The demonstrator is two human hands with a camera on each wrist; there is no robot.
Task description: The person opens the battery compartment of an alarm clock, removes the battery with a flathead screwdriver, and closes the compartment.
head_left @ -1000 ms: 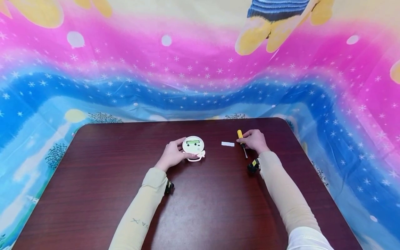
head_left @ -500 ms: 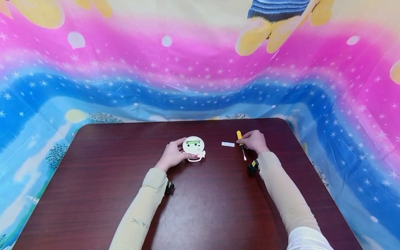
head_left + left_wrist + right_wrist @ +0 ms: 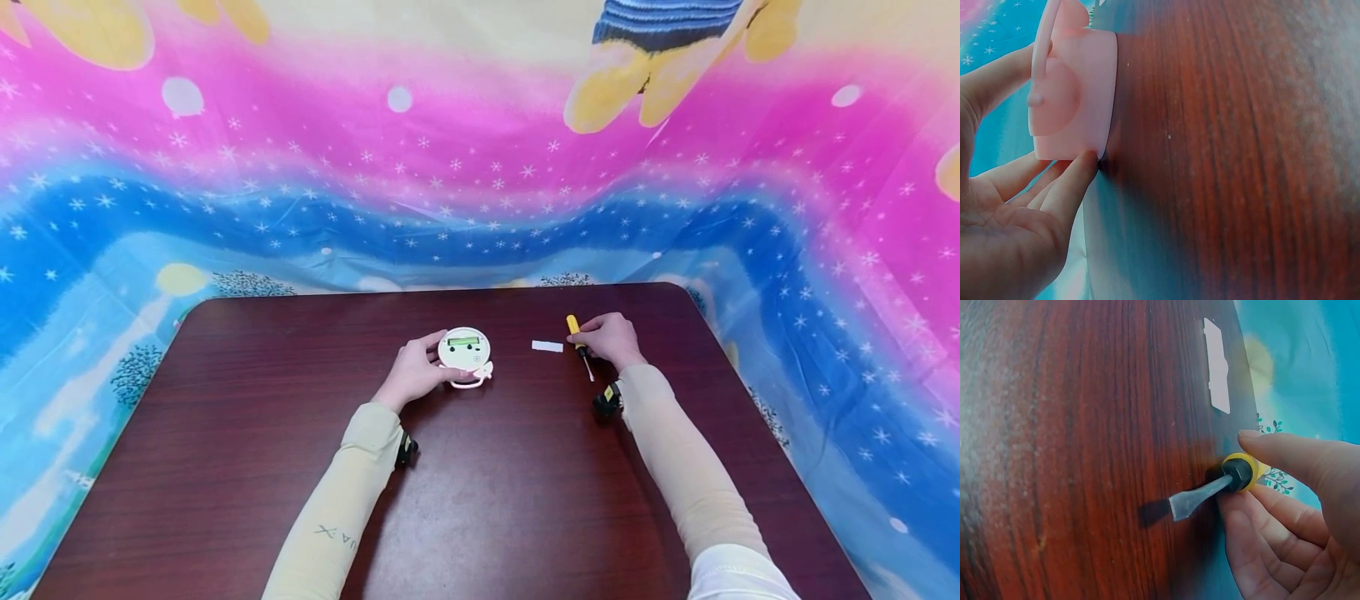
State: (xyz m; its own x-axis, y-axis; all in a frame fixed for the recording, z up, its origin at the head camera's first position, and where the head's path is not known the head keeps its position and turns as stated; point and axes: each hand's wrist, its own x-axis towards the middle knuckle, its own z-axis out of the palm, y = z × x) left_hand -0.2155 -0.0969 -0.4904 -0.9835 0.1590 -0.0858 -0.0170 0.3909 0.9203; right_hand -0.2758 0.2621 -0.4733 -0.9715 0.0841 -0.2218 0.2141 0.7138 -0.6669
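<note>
My left hand (image 3: 412, 371) holds a round whitish plastic device (image 3: 465, 358) from its left side, thumb on the near edge. A green battery (image 3: 462, 341) shows in the slot on its upward face. In the left wrist view the device (image 3: 1079, 94) looks pale pink, with a thin curved handle; fingertips grip its side at the table. To the right, my right hand (image 3: 611, 340) pinches a screwdriver (image 3: 573, 325) by its yellow handle. Its flat metal blade (image 3: 1191, 503) points toward the near side, low over the table; contact cannot be told. Between the hands lies a small white cover strip (image 3: 547, 346).
The dark brown wooden table (image 3: 487, 500) reaches back to a printed cloth (image 3: 450, 200) hanging behind and at both sides. A black wrist camera (image 3: 406, 450) sits on the left wrist and another wrist camera (image 3: 607, 400) on the right.
The screwdriver's tip swung a little toward the near left, then back to the right, while its handle shifted slightly left. The left hand, device and white strip have stayed put.
</note>
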